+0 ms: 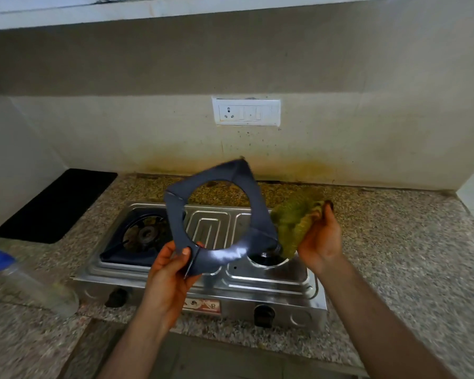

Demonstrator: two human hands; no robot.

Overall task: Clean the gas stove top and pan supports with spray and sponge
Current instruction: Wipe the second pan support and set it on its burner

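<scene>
The left hand [173,265] pinches the lifted pan support [216,212] by its near corner, tilted up over the stove [203,285], while the right hand [319,237], just beside its right edge, clutches the green sponge [293,222].

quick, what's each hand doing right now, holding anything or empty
Left hand: grips the lifted pan support by its near corner, thumb on top.
Right hand: fingers curled round the green cloth, held against the support's right edge.
</scene>
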